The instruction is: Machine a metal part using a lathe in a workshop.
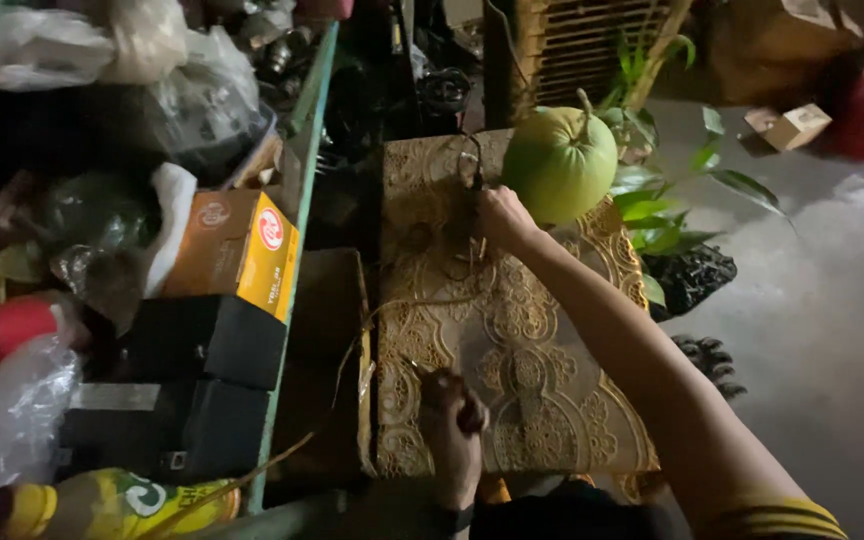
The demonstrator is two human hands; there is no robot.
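A gold-patterned cloth (542,330) covers a small table in front of me. My right hand (500,215) reaches to its far side and is closed around a dark cord or thin tool (474,165), right beside a large round green fruit (559,163) with a stem. My left hand (452,415) rests at the near edge of the cloth, fingers curled around a small dark object that I cannot make out. A thin pale string (422,300) trails across the cloth between the hands.
To the left stands a cluttered shelf with an orange carton (242,250), black boxes (202,340), a red cup (2,325), plastic bags (192,90) and a yellow bottle (92,505). A leafy plant (672,200) stands right of the table, on a grey floor (832,300).
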